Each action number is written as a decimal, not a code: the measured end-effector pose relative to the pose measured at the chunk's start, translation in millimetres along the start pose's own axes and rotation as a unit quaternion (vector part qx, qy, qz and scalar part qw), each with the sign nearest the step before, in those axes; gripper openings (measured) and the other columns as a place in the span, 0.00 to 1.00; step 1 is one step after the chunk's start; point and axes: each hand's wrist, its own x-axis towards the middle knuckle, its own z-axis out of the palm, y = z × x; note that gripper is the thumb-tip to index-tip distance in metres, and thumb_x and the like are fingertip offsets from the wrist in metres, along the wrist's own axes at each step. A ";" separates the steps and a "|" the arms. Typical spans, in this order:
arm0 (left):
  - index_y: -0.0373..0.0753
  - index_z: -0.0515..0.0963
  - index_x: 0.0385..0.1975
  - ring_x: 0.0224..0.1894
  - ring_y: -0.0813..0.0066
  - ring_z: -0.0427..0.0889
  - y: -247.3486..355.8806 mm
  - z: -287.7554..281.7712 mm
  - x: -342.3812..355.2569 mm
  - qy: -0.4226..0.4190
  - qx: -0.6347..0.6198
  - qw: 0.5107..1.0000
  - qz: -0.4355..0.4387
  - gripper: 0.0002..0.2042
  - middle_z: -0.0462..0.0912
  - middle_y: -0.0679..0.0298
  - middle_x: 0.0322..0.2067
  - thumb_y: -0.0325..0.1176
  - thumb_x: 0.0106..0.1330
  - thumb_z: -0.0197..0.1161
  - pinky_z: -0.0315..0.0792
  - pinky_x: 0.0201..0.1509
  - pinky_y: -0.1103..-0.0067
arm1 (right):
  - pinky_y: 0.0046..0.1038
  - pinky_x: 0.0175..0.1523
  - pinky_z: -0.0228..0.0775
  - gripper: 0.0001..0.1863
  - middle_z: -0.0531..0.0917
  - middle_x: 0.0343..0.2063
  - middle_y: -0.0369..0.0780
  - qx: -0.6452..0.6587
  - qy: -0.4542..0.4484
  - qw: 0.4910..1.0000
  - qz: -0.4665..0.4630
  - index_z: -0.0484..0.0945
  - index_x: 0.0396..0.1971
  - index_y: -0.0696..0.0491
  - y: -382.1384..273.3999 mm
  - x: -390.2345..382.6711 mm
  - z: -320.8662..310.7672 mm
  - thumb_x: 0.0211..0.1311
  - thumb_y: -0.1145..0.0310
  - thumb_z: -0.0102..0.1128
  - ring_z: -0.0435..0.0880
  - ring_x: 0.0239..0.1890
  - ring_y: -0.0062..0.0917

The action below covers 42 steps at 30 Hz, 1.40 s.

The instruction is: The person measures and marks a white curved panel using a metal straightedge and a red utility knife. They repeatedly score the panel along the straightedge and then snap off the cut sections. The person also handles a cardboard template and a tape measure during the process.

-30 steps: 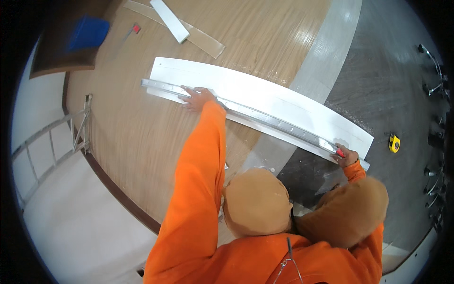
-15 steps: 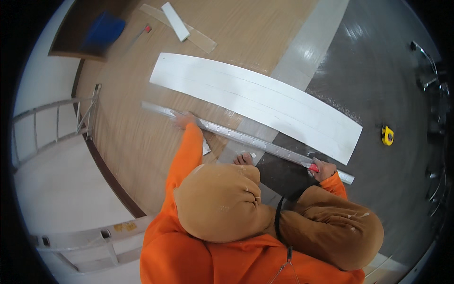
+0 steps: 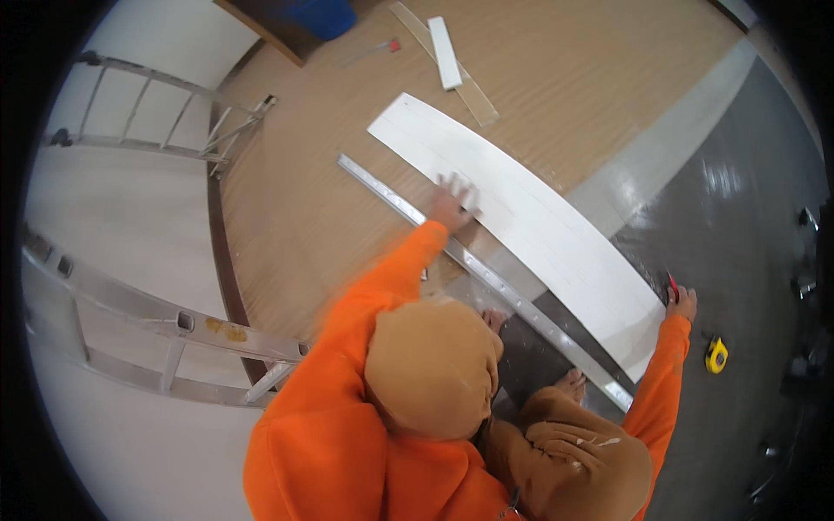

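A long white panel (image 3: 539, 234) with faint lengthwise lines lies on the floor before me. Along its near side rests a silver metal straightedge (image 3: 521, 306), separate from both hands. My left hand (image 3: 453, 201), slightly blurred, is open with fingers spread at the panel's near edge; whether it presses on the panel I cannot tell. At the panel's right end, by its far edge, my right hand (image 3: 683, 304) is closed on a slim red tool (image 3: 672, 283) with its tip pointing away from me. The tool's exact kind is too small to make out.
A yellow tape measure (image 3: 716, 355) lies to the right on dark sheeting. Farther off are a short white strip (image 3: 445, 54) on a thin board (image 3: 476, 97), a red-ended tool (image 3: 393, 45) and a blue bucket (image 3: 323, 16). Metal ladders (image 3: 148, 313) stand left. My bare feet (image 3: 571, 384) are close to the straightedge.
Both hands have let go of the straightedge, which stays on the floor. The left has moved to the panel's near edge; the right has carried the red tool to its right end. My view has turned.
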 end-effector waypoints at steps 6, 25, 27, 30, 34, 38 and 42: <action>0.54 0.56 0.78 0.81 0.39 0.34 55.0 -19.1 57.9 -0.206 -0.060 0.975 0.062 0.55 0.42 0.51 0.80 0.66 0.50 0.75 0.35 0.81 0.48 | 0.44 0.59 0.72 0.33 0.81 0.51 0.44 -0.008 0.126 0.990 -0.064 0.77 0.62 0.47 -41.0 11.7 9.9 0.55 0.60 0.76 0.78 0.54 0.45; 0.46 0.65 0.70 0.72 0.44 0.59 78.7 -39.4 184.2 -0.345 0.034 0.909 0.233 0.58 0.63 0.47 0.69 0.54 0.32 0.87 0.58 0.75 0.56 | 0.48 0.60 0.66 0.55 0.78 0.48 0.41 -0.001 -0.206 0.978 -0.029 0.74 0.58 0.46 -200.5 1.7 -60.7 0.22 0.43 0.89 0.75 0.57 0.42; 0.45 0.70 0.66 0.69 0.45 0.64 75.8 -50.1 188.4 -0.320 0.020 0.915 0.245 0.51 0.67 0.48 0.66 0.53 0.36 0.86 0.63 0.72 0.58 | 0.45 0.55 0.70 0.45 0.79 0.43 0.43 0.038 -0.223 0.972 -0.069 0.79 0.49 0.50 -192.2 8.1 -73.9 0.27 0.45 0.88 0.78 0.50 0.43; 0.43 0.76 0.59 0.61 0.48 0.74 62.2 -79.0 189.7 -0.319 -0.049 0.916 0.238 0.39 0.76 0.50 0.58 0.50 0.46 0.82 0.71 0.64 0.61 | 0.42 0.48 0.73 0.30 0.80 0.36 0.46 0.127 -0.271 0.945 -0.134 0.83 0.36 0.55 -188.3 14.1 -108.7 0.37 0.51 0.86 0.81 0.42 0.45; 0.44 0.79 0.53 0.52 0.50 0.81 70.4 -137.9 167.0 -0.370 -0.031 0.914 0.162 0.26 0.85 0.54 0.46 0.44 0.56 0.77 0.75 0.55 0.61 | 0.40 0.44 0.74 0.18 0.78 0.31 0.47 0.190 -0.311 0.913 -0.183 0.84 0.29 0.59 -210.3 -0.1 -171.6 0.47 0.61 0.81 0.81 0.39 0.45; 0.46 0.83 0.46 0.45 0.53 0.85 87.7 -162.6 138.5 -0.266 -0.006 0.954 0.135 0.17 0.88 0.59 0.39 0.37 0.57 0.75 0.78 0.49 0.62 | 0.40 0.40 0.75 0.09 0.79 0.33 0.44 0.246 -0.115 0.934 -0.232 0.84 0.32 0.55 -195.6 -39.3 -189.8 0.48 0.73 0.73 0.82 0.38 0.44; 0.46 0.84 0.42 0.42 0.57 0.87 102.0 -132.2 105.0 -0.070 -0.079 0.970 0.220 0.12 0.88 0.63 0.40 0.30 0.57 0.71 0.80 0.44 0.66 | 0.38 0.38 0.78 0.18 0.83 0.39 0.40 0.130 0.022 0.965 -0.227 0.85 0.42 0.52 -172.8 -79.3 -171.9 0.47 0.77 0.69 0.85 0.38 0.39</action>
